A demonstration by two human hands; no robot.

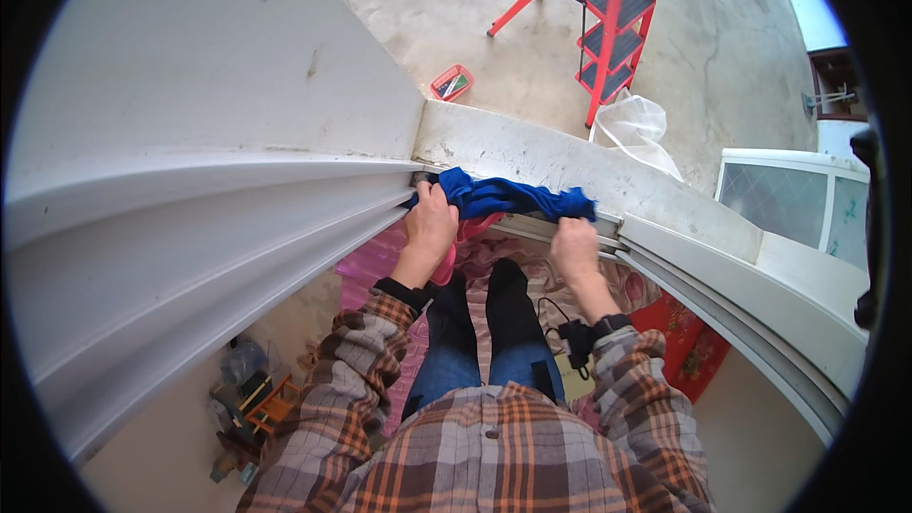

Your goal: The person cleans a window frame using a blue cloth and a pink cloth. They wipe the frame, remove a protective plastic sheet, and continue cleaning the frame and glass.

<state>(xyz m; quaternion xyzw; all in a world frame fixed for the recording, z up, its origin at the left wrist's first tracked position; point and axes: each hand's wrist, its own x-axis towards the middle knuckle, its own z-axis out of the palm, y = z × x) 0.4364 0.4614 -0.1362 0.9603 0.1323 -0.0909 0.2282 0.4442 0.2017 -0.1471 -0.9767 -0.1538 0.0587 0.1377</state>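
A blue cloth (509, 198) lies stretched along the track of a window frame (531, 226), against the foot of a white sill (513, 135). At the cloth's left end, beside the frame's corner, my left hand (431, 224) grips it with bent fingers. My right hand (576, 249) is closed at the cloth's right end, slightly blurred. Something pink, partly hidden by the cloth and my left hand, shows below the frame. My knees rest over a pinkish patterned fabric (491, 256).
Beyond the sill stand a red stepladder (613, 28), a red plastic basket (452, 83) and a white translucent bag (634, 125). A white-framed glass panel (773, 199) is at right. Small wooden furniture (274, 402) sits at lower left; a black corded device (577, 342) hangs near my right wrist.
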